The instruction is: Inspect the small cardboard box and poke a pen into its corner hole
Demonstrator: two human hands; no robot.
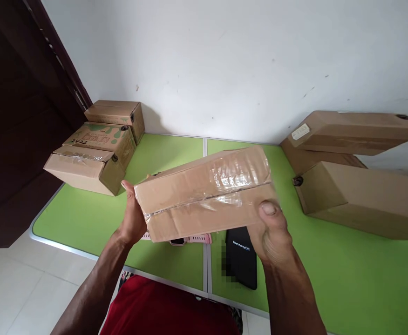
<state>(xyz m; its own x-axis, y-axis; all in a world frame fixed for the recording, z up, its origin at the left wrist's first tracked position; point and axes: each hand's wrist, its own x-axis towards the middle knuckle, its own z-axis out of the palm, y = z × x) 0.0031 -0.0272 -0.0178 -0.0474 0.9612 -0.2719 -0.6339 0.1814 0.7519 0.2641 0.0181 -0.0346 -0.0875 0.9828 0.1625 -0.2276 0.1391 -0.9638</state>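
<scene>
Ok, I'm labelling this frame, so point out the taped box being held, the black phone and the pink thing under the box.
taped box (204,193), head view, on its taped top seam.
black phone (241,260), head view, middle of its screen.
pink thing (199,239), head view, on the strip showing below the box.

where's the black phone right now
In the head view the black phone lies flat on the green table near its front edge, just below the taped box and left of the right hand.
</scene>
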